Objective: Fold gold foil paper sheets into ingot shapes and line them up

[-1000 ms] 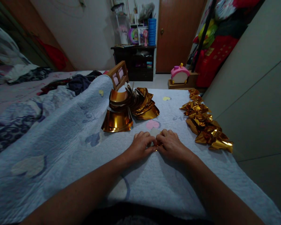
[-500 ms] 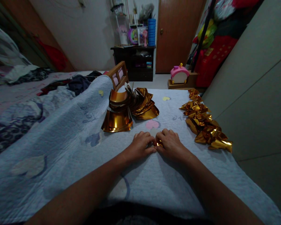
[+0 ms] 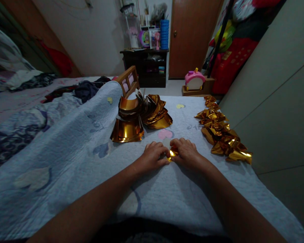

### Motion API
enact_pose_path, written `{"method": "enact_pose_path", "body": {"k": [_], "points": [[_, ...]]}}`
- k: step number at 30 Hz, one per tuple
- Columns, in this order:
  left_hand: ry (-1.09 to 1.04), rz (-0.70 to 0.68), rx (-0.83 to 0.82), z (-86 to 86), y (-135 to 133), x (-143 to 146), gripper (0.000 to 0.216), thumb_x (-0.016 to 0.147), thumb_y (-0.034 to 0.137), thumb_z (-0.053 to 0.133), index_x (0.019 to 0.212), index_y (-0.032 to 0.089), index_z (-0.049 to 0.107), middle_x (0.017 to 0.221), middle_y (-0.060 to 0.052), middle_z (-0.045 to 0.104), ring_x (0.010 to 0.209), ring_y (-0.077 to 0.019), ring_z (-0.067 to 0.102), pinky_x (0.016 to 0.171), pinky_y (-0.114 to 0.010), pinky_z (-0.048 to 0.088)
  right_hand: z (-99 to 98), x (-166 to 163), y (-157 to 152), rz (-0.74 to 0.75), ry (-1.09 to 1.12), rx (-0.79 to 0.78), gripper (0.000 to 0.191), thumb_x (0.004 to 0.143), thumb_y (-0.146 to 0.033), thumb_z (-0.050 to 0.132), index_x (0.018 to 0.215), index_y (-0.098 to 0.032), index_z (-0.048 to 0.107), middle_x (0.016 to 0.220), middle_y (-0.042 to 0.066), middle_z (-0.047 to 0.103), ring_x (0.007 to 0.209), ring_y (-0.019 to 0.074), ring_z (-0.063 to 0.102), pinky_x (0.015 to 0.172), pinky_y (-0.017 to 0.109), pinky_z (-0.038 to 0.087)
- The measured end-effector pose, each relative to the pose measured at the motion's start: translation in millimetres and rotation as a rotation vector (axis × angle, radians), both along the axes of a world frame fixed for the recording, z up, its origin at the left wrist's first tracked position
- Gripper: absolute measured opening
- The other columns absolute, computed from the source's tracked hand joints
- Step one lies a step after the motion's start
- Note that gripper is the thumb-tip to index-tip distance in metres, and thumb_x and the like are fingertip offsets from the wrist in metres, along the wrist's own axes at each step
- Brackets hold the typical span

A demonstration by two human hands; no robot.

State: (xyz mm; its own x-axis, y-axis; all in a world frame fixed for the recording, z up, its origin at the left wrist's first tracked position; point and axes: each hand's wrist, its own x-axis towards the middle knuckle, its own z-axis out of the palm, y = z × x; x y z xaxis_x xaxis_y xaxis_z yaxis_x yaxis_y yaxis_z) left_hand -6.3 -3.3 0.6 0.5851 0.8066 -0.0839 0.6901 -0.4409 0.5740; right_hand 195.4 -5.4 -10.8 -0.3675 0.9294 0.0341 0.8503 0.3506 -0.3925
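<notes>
1. A small folded piece of shiny gold foil paper (image 3: pixel 172 153) is pinched between the two hands and pressed down on the pale blue quilted blanket (image 3: pixel 73 152); only a bright sliver of it is seen between the fingers.
2. The left hand (image 3: pixel 153 157) is laid knuckles-up with its fingers curled onto the left edge of the foil piece.
3. The right hand (image 3: pixel 186 153) is closed over the right part of the same piece, its fingertips meeting those of the left hand.
4. Just beyond the hands, a fanned pile of curved, unfolded gold foil sheets (image 3: pixel 139 116) is spread out; its nearest edge lies near the left hand but apart from it.
5. To the right of the right hand, a row of folded gold foil shapes (image 3: pixel 221 130) is lined up along the blanket's right edge, close beside the grey cabinet front (image 3: pixel 276 101).
6. A strip of bare blanket is left between the right hand and that row.
7. Left of the left hand and toward the body, a wide stretch of blanket is seen with nothing lying on it.
8. Beyond the foil pile, a wooden rail (image 3: pixel 128 79) marks the far edge of the bed.
</notes>
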Motion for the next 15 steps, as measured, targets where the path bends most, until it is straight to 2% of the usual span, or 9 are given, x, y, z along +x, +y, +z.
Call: {"method": "enact_pose_path", "body": {"k": [8, 12, 15], "points": [[0.005, 0.008, 0.005, 1.5, -1.1, 0.8, 0.015, 0.089, 0.029, 0.068, 0.103, 0.024, 0.07, 0.101, -0.003, 0.061, 0.105, -0.0246, 0.051, 0.094, -0.038, 0.035, 1.4, 6.1, 1.2, 0.021, 0.064, -0.034, 0.028, 0.086, -0.029, 0.066, 0.113, -0.024, 0.059, 0.105, 0.008, 0.063, 0.09, 0.0239, 0.052, 0.075, 0.033, 0.032], [0.002, -0.002, 0.012, 3.6, -2.5, 0.4, 0.016, 0.088, 0.028, 0.069, 0.103, 0.023, 0.07, 0.102, -0.003, 0.062, 0.106, -0.0249, 0.051, 0.093, -0.039, 0.035, 10.8, 15.5, 4.3, 0.089, 0.213, -0.123, 0.019, 0.084, -0.029, 0.065, 0.099, -0.022, 0.056, 0.098, 0.006, 0.064, 0.087, 0.0215, 0.054, 0.076, 0.033, 0.036], [-0.01, -0.009, 0.03, 3.4, -2.3, 0.0, 0.015, 0.088, 0.028, 0.069, 0.102, 0.023, 0.071, 0.101, -0.004, 0.063, 0.105, -0.0247, 0.052, 0.092, -0.038, 0.035, 12.4, 18.2, 10.4, 0.06, 0.321, -0.213, 0.006, 0.09, -0.025, 0.053, 0.092, -0.021, 0.057, 0.092, 0.005, 0.063, 0.083, 0.0196, 0.055, 0.073, 0.031, 0.039]]}}
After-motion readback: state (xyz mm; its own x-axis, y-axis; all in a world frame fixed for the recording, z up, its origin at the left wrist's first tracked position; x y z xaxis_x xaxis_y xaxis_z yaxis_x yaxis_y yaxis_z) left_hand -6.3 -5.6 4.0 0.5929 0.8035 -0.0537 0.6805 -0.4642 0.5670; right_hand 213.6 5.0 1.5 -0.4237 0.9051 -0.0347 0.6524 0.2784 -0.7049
